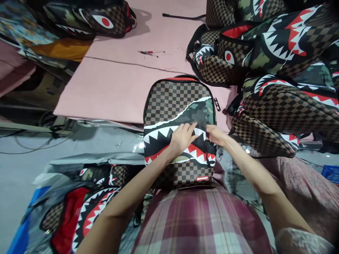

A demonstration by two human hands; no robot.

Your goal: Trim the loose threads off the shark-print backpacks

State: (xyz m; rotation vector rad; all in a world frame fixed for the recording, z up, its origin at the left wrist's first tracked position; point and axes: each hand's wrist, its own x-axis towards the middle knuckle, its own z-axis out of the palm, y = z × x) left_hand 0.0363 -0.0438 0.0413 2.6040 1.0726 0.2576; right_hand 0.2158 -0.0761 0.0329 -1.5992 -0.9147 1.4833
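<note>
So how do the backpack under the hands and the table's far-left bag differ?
The left hand and right hand are on the backpack; neither touches the far-left bag. The bag shows a red eye; the backpack's visible front shows none. Both have checks, camouflage and white teeth.

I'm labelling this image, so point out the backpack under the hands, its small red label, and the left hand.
Backpack (177,119): head view, on the front, near its middle.
Red label (202,178): head view, on its middle.
Left hand (182,138): head view, on its back.
</note>
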